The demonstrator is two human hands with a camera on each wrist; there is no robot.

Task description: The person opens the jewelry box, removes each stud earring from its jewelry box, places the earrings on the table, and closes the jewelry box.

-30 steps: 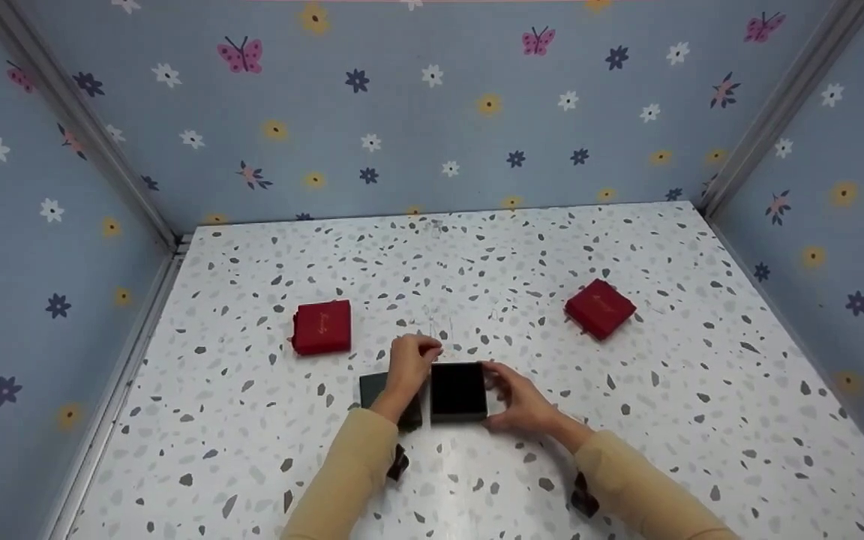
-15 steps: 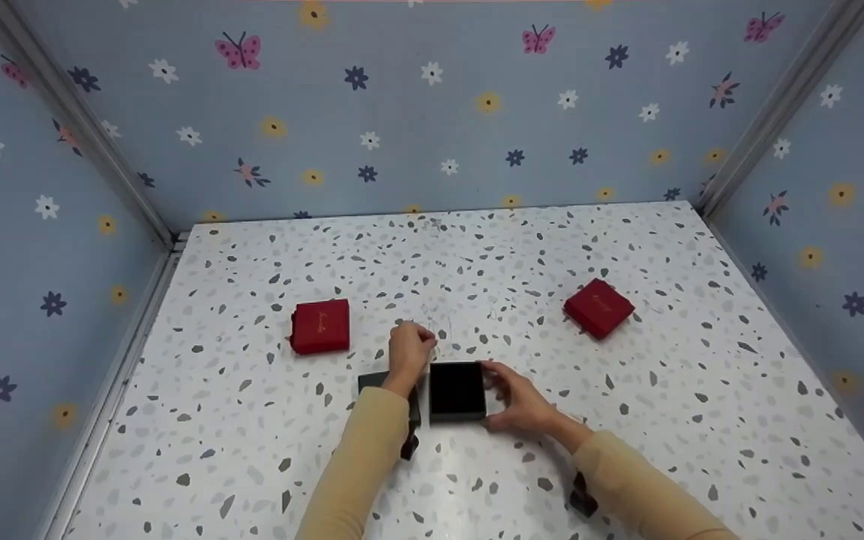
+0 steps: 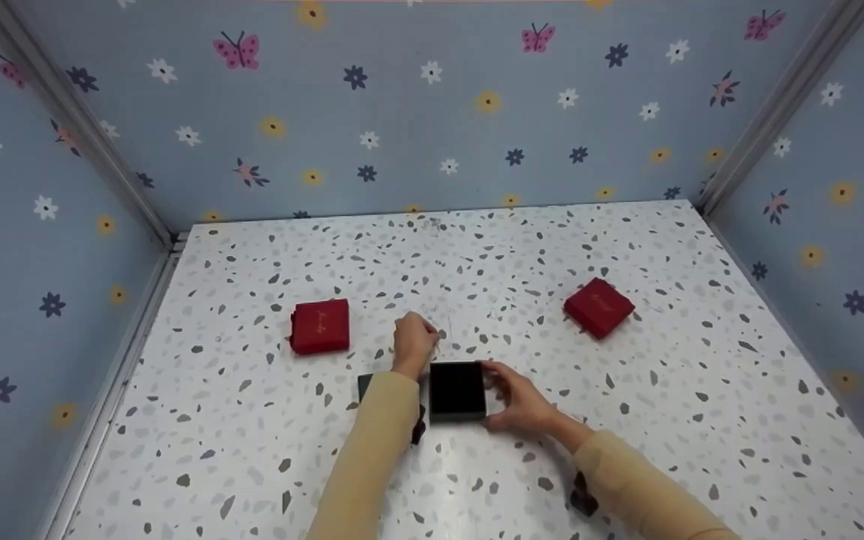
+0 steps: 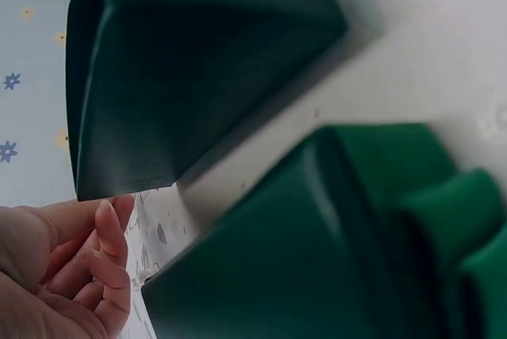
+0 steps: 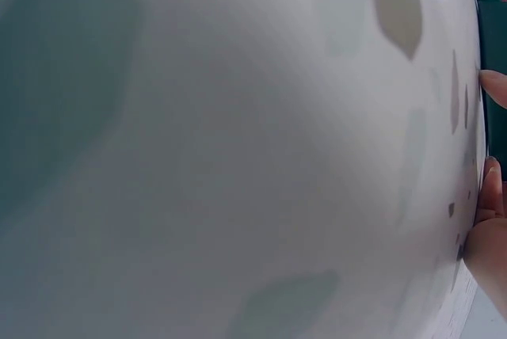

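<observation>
My right hand (image 3: 520, 401) grips the right side of an open dark green box (image 3: 458, 416) with a black inside, thumb at its near corner and fingers at its far one. Beyond the box's far left corner, my left hand (image 3: 413, 343) has its fingers curled and pinches what looks like a thin chain (image 3: 438, 348), barely visible. A small pale bead (image 4: 145, 276) shows below those fingers in the left wrist view. The dark green lid (image 4: 261, 276), with a green ribbon bow (image 4: 447, 220), lies left of the box, mostly hidden under my left sleeve in the head view.
One red box (image 3: 320, 327) lies to the left and another red box (image 3: 599, 308) to the right on the speckled white table (image 3: 507, 255). Faint thin lines mark the table beyond my left hand. Flower-patterned walls (image 3: 417, 112) enclose the back and sides.
My left hand has moved forward, away from me, past the box's far edge, and its sleeve now covers more of the lid. The right hand and the box have stayed put.
</observation>
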